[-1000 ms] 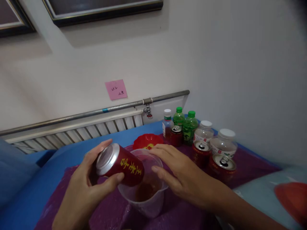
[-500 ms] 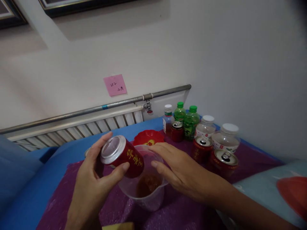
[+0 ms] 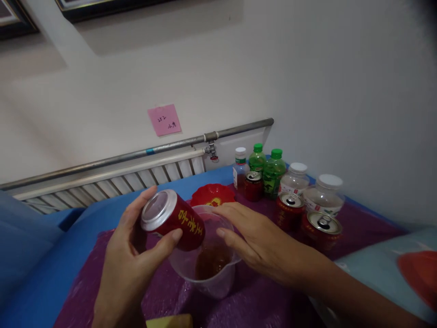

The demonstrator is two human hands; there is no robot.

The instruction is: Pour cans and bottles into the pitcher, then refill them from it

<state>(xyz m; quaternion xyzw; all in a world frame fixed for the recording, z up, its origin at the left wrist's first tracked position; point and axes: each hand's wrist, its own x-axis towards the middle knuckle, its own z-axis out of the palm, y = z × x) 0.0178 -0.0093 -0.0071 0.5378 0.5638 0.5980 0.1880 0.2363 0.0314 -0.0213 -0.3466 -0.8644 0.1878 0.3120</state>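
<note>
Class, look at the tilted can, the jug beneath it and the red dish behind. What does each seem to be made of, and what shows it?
Tilted can: metal, probably aluminium; its bare base is silvery and shiny.
Jug: translucent, probably plastic; purple shows through its cloudy wall.
Red dish: glossy, likely plastic from its scalloped, moulded-looking shape; lacquerware remains possible.

Pale wall (image 3: 211, 68) beyond the left fingers (image 3: 134, 209), meeting a greyer wall (image 3: 344, 114) off past the right fingers (image 3: 235, 213). Two dark frames (image 3: 88, 14) hang high above the left fingers, both cropped by the view. Pink handwritten note (image 3: 164, 120) on the wall, above the left fingers. Metal pipe (image 3: 102, 162), teal band on it, runs behind both sets of fingers, over a white radiator (image 3: 136, 181). Red-handled valve (image 3: 212, 149) beyond right fingertips. Blue-covered table (image 3: 92, 216) below all fingers, purple sheet (image 3: 92, 269) on it. Dim light, soft shadows under frames.
</note>
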